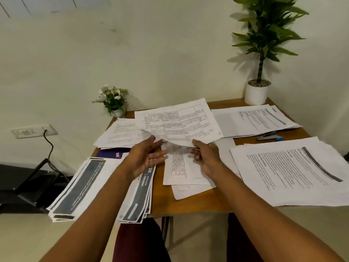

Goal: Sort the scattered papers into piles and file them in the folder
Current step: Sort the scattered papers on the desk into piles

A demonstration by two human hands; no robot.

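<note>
At centre frame I see the right hand (204,154) pinching the near edge of a table-printed sheet (179,121) raised over the counter (188,201); the left hand (145,159) is spread wide beside it. Thin, floppy paper, I judge: support both near corners.

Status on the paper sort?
Right hand holds gridded sheet lifted, left hand open beside it. Loose sheets lie centre. Purple folder partly covered by papers.
</note>
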